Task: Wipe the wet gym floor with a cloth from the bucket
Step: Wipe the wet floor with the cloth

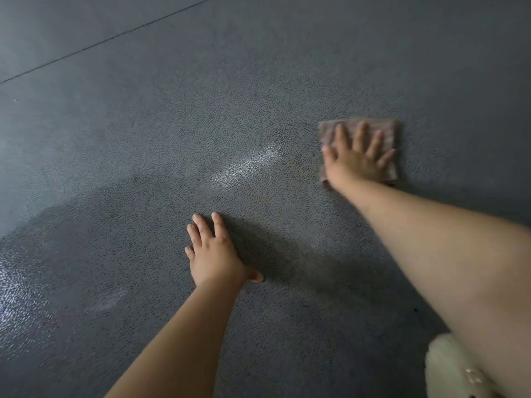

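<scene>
A folded brownish-grey cloth (386, 130) lies flat on the dark speckled gym floor (143, 139) at the right. My right hand (357, 156) presses on it with fingers spread and straight. My left hand (214, 254) rests flat on the bare floor nearer to me, fingers straight, holding nothing. A shiny wet streak (247, 165) sits between the two hands, and a larger glistening wet patch (20, 285) spreads at the left edge. No bucket is in view.
A thin dark seam (109, 40) runs diagonally across the floor at the far left. A pale fluffy thing (448, 369) shows at the bottom right, partly behind my right arm.
</scene>
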{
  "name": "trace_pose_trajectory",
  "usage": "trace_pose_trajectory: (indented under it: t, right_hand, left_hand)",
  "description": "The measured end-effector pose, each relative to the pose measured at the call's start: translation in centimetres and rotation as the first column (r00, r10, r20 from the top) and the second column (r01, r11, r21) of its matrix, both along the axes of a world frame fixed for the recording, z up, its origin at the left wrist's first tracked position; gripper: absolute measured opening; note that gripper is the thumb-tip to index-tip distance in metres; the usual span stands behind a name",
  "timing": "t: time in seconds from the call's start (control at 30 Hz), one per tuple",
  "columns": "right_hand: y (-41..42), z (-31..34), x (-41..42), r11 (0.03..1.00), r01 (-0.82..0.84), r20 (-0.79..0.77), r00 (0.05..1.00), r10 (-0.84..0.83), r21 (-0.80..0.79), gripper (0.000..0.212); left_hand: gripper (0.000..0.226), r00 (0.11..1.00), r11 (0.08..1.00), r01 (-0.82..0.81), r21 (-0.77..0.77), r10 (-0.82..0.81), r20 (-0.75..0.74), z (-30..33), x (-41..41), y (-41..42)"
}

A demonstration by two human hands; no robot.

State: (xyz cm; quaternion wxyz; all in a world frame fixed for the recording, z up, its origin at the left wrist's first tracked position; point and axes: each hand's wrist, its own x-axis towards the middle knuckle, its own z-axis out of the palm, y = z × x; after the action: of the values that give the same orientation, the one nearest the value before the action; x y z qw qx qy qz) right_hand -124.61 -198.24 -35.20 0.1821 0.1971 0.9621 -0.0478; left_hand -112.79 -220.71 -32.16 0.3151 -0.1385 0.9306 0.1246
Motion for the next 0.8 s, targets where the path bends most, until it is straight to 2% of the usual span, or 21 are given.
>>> trace_pose_trajectory:
  t: [0.1, 0.2, 0.27, 0.33, 0.4, 0.47, 0.63, 0.73, 0.8]
  right_hand:
    - [-6.6, -0.1, 1.9, 0.955, -0.294, -0.035, 0.955, 0.293, -0.039, 0.055]
    - [-12.0, 0.1, 4.5, 0.799, -0.594, -0.076, 0.804, 0.589, -0.093, 0.054]
    - [-12.6, 0.1, 5.1, 0.728, -0.679, -0.100, 0.734, 0.672, -0.093, 0.053]
    - [-11.1, -0.1, 4.6, 0.714, -0.696, -0.115, 0.717, 0.687, -0.073, 0.052]
    - [-8.5, -0.5, 3.7, 0.749, -0.661, -0.102, 0.749, 0.654, -0.045, 0.053]
    - [-5.2, -0.7, 2.7, 0.825, -0.565, -0.075, 0.824, 0.562, -0.015, 0.054]
    - [3.7, -0.6, 1.3, 0.978, -0.208, -0.070, 0.975, 0.209, 0.027, 0.055]
    - [6.8, -0.3, 1.3, 0.999, 0.037, -0.042, 0.998, -0.036, 0.018, 0.055]
    - [6.4, -0.2, 1.0, 0.990, 0.141, -0.039, 0.989, -0.141, -0.005, 0.056]
  left_hand:
    - [0.145, 1.000, 1.000, -0.006, 0.009, 0.006, -0.008, 0.0, 0.0, 0.0]
    - [0.145, 1.000, 1.000, -0.013, 0.015, 0.013, -0.012, 0.0, 0.0, 0.0]
    - [0.146, 1.000, 0.999, -0.019, 0.025, 0.020, -0.014, -0.1, 0.0, -0.1]
    - [0.146, 1.000, 0.999, -0.022, 0.035, 0.023, -0.016, -0.1, 0.1, -0.2]
    - [0.146, 1.000, 0.999, -0.021, 0.040, 0.022, -0.020, -0.2, 0.2, -0.4]
    - [0.146, 1.000, 0.999, -0.014, 0.040, 0.015, -0.020, -0.3, 0.3, -0.6]
    - [0.146, 1.000, 0.999, -0.005, 0.043, 0.006, -0.023, -0.3, 0.2, -0.6]
    - [0.146, 1.000, 0.999, -0.003, 0.044, 0.004, -0.028, -0.4, 0.1, -0.5]
    - [0.146, 0.999, 0.999, -0.003, 0.038, 0.004, -0.031, -0.4, 0.0, -0.5]
